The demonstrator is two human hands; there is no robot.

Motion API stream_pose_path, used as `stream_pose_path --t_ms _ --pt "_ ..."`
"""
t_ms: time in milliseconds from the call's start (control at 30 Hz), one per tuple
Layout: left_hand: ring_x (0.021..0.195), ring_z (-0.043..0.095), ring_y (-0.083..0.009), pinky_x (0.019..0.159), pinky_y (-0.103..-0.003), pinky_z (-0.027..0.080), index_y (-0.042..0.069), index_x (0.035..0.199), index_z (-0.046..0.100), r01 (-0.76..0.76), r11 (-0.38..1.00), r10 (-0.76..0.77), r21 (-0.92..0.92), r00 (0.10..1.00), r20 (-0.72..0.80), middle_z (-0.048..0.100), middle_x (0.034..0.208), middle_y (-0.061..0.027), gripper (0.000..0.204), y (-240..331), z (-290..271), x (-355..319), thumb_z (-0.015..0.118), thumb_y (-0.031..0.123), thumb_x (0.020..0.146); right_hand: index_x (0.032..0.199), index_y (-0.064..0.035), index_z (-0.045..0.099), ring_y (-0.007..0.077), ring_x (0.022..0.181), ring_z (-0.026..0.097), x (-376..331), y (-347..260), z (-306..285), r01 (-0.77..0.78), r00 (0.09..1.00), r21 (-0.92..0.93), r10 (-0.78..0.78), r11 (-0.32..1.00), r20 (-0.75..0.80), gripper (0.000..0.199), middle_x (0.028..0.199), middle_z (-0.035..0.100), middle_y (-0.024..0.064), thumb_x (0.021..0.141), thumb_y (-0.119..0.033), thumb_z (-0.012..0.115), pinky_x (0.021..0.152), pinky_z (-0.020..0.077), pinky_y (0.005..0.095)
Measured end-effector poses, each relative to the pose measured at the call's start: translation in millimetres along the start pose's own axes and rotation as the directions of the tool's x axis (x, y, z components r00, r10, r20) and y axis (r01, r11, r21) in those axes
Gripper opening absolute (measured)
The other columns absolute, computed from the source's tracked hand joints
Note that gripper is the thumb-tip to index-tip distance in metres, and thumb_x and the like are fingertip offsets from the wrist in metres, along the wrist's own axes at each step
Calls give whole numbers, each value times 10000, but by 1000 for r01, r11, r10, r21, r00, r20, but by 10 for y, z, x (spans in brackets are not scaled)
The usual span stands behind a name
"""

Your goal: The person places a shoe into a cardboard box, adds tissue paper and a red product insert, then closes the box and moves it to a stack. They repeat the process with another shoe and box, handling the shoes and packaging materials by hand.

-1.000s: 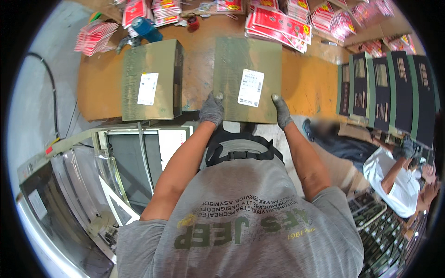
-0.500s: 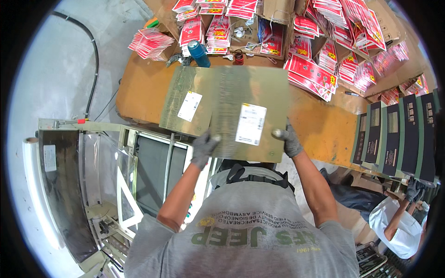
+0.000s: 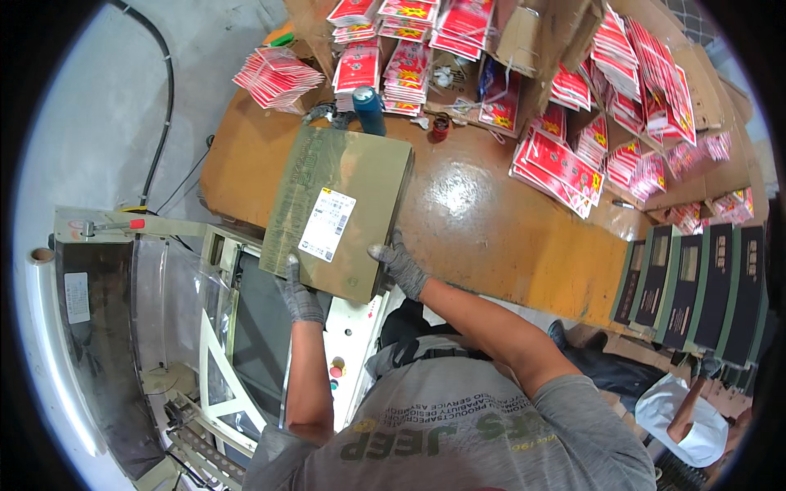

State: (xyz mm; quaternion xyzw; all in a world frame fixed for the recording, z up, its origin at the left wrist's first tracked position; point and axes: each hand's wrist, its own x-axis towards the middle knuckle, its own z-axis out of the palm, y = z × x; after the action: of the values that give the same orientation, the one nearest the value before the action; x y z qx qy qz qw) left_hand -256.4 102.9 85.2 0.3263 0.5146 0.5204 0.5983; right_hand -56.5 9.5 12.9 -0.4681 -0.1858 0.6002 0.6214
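Note:
A flat olive-green carton (image 3: 360, 184) with a white label (image 3: 327, 225) lies at the left of the worktable, its near edge reaching out over the machine. My left hand (image 3: 301, 290), in a grey glove, grips its near left edge, thumb on top. At the near right corner my right hand (image 3: 401, 266), gloved the same way, holds the side with its thumb over the top. Most fingers are hidden beneath or behind the edges. The second carton is not separately distinguishable; this one covers its place.
Behind the carton stand a blue bottle (image 3: 368, 112) and a small red jar (image 3: 440, 128) on the orange table (image 3: 491, 213). Red printed packets (image 3: 558, 168) crowd the back. Dark boxes (image 3: 686, 282) line the right end. A film-wrapping machine (image 3: 98, 327) is at left; a person (image 3: 684, 417) is at right.
Both hands have carried the carton left and turned it slightly, over where another carton lay. My view has shifted a little too.

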Motion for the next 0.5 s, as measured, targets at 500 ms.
stream_pose_path --t_ms 500 --pt "1396 447 -292 1154 -460 380 71 1544 369 95 982 -107 -162 992 -62 451 1538 -112 749 207 64 748 420 595 1011 1588 48 225 382 1459 401 370 -647 156 -148 980 -547 195 824 28 1069 1564 408 279 862 -528 759 1175 370 426"
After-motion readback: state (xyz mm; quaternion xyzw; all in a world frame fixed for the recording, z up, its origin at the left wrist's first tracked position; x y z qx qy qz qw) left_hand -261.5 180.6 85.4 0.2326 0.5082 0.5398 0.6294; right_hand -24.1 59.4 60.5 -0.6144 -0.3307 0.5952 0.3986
